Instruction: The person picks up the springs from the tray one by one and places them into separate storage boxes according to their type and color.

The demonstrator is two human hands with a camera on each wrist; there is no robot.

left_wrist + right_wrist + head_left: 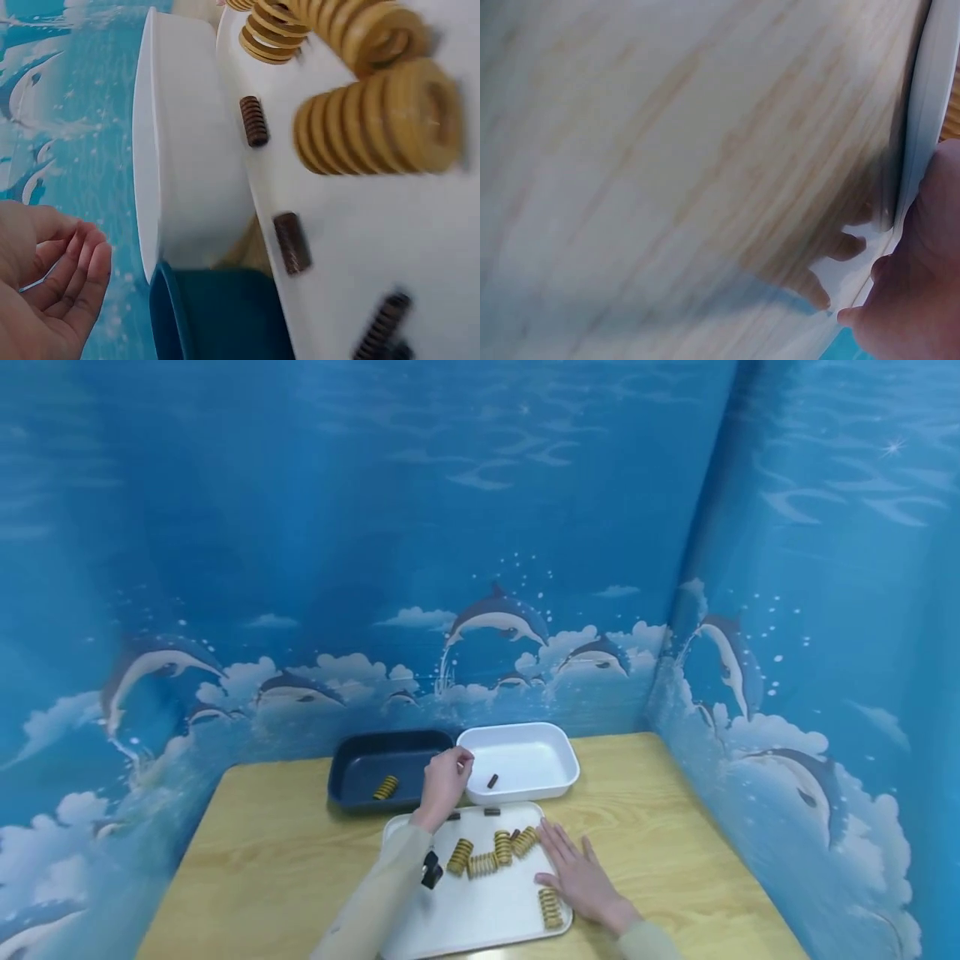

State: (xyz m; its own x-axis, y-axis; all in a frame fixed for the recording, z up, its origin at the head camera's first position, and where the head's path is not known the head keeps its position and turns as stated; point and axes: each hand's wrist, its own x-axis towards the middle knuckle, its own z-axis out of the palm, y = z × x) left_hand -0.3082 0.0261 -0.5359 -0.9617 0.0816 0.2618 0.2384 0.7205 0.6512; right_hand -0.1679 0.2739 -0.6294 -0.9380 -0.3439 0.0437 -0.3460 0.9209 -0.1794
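Observation:
My left hand hovers where the two bins meet, its fingers loosely bent towards the thumb; nothing shows between them in the left wrist view. A small dark brown spring lies in the white bin, and a thick yellow spring in the navy bin. Across the right edge of the white tray rests my right hand, fingers extended. On that tray are several yellow springs and several small dark springs. One yellow spring lies beside the right thumb.
The tray sits on a wood-grain table in front of the bins, which stand side by side. A blue curtain printed with dolphins closes off the back and sides. A black strap piece shows at the left wrist.

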